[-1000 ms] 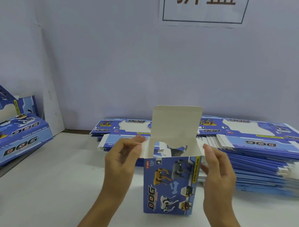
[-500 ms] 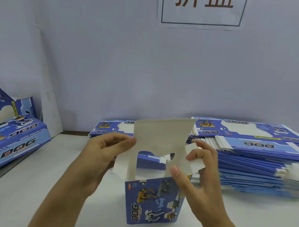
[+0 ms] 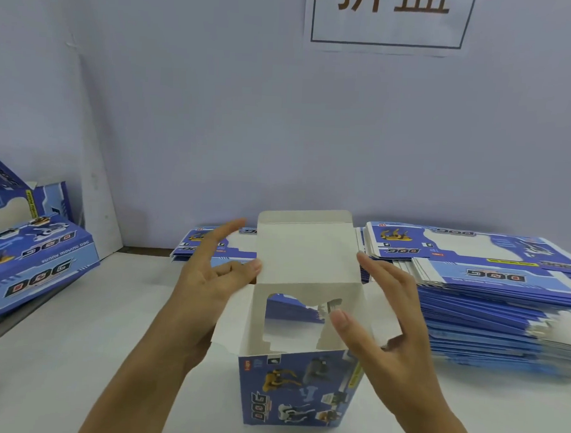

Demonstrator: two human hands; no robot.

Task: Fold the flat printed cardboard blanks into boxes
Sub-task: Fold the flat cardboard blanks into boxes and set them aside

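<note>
A blue printed box (image 3: 298, 388) stands upright on the white table, its top open and its white lid flap (image 3: 305, 246) raised at the back. My left hand (image 3: 209, 278) is beside the box's left side, fingers straight, thumb tip touching the lid flap's left edge. My right hand (image 3: 381, 322) is spread at the right side, its thumb reaching over the open top and its fingers against the right side flap. A left side flap (image 3: 230, 315) sticks outward. A window cutout shows in the back wall.
A tall stack of flat blue blanks (image 3: 490, 297) lies at the right, a lower stack (image 3: 211, 242) behind the box. Folded boxes (image 3: 30, 257) lie at the left edge. A white board leans against the wall; a paper sign hangs above.
Both hands have let go of their pinches on the flaps and spread out. The lid flap stands straighter, and the box sits upright on the table.
</note>
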